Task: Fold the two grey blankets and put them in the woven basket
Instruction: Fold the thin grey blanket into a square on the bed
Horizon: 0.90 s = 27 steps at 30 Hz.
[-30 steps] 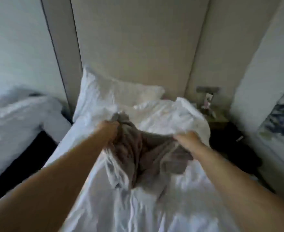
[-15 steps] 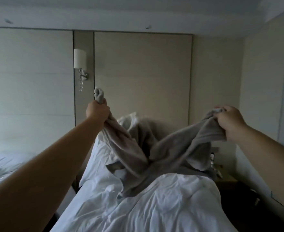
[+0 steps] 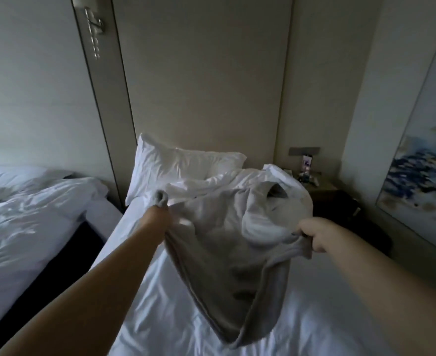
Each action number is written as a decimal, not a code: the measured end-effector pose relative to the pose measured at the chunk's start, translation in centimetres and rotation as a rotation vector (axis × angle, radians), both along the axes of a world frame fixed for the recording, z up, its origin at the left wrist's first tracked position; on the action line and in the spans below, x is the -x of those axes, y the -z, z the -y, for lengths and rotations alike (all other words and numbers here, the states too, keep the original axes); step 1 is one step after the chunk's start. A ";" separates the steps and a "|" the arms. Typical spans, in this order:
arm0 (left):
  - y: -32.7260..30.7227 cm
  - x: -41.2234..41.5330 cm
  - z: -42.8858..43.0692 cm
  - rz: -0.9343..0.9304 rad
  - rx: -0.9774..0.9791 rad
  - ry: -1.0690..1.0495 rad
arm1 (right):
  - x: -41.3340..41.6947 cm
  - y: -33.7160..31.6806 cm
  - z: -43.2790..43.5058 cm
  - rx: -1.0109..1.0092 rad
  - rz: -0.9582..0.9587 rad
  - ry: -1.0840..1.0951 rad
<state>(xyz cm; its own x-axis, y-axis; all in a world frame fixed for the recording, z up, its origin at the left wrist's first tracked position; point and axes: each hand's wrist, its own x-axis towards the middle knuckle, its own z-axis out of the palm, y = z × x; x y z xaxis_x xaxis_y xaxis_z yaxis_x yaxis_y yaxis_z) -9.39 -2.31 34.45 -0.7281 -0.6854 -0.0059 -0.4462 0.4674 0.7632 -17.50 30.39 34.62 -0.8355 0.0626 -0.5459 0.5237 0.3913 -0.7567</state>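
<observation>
Head view, opening step of the first fold. The left hand [image 3: 160, 215] is clenched round one corner of a grey blanket [image 3: 224, 258], a tuft of cloth standing out above the fist. The right hand [image 3: 316, 236] pinches the opposite corner between thumb and curled fingers. The blanket hangs between the two hands above the bed [image 3: 145, 291]. It is bunched and twisted, not spread flat, and its lowest fold sags close to the white sheet, though contact cannot be told. Its far part lies over the rumpled white duvet [image 3: 219, 181], in front of the pillow [image 3: 181, 163]. A second grey blanket cannot be told apart in this view, and the woven basket is not in view. Judged from this, no fold is yet made: the cloth is only being shaken out. The next move calls for drawing the hands apart to pull the top edge taut and free the twist, then bringing corner to corner
</observation>
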 end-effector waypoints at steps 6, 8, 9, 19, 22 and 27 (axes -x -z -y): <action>7.5 -5.6 -3.9 -0.136 -0.343 -0.013 | -7.2 9.7 1.3 0.089 0.288 0.017; 8.6 -7.5 -5.4 -0.176 -0.374 0.053 | -9.4 11.4 1.7 0.150 0.246 0.086; 8.8 -8.3 -6.0 -0.193 -0.418 0.070 | -10.2 12.2 1.8 0.196 0.178 0.143; 8.5 -10.5 -8.7 -0.240 -0.621 -0.003 | -14.0 9.6 2.0 0.743 -0.169 0.211; 7.9 -10.7 -9.0 -0.236 -0.579 0.012 | -14.2 8.1 2.3 0.625 -0.284 0.052; 6.2 -11.4 -8.4 -0.200 -0.292 0.071 | -14.0 6.9 3.9 0.375 -0.438 -0.010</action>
<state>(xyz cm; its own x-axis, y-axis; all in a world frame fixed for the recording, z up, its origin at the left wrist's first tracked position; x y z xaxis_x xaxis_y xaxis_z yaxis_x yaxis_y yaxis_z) 2.05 6.13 28.21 -0.7804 -0.6236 -0.0470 -0.2489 0.2409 0.9381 -3.50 26.46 27.73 -0.9882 -0.0775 -0.1318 0.1275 0.0580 -0.9901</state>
